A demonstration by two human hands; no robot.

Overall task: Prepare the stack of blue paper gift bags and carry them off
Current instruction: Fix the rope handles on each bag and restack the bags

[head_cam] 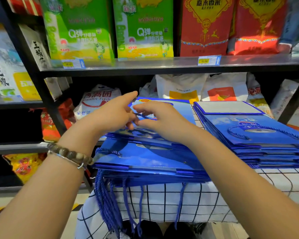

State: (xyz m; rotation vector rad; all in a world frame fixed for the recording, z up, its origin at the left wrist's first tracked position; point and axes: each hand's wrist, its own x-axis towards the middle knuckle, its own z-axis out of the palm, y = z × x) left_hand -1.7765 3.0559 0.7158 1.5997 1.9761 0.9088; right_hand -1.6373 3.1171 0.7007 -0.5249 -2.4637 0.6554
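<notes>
Fingers of left hand (116, 114) and right hand (156, 120) pinch a cord (143, 116) on the flat stack (145, 160), openings facing frame bottom; tag (204, 61) reads 45.00.

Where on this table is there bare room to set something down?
Bare checked cloth shows in front of the right stack, toward the near right corner. Only a thin strip of it separates the two stacks. The left stack is crowded: left hand and right hand on top, cords hanging over its front.

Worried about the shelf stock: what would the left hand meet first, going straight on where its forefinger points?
The left hand would likely pass over the blue gift bags and meet the white bag on the lower shelf; depth is unclear.
</notes>
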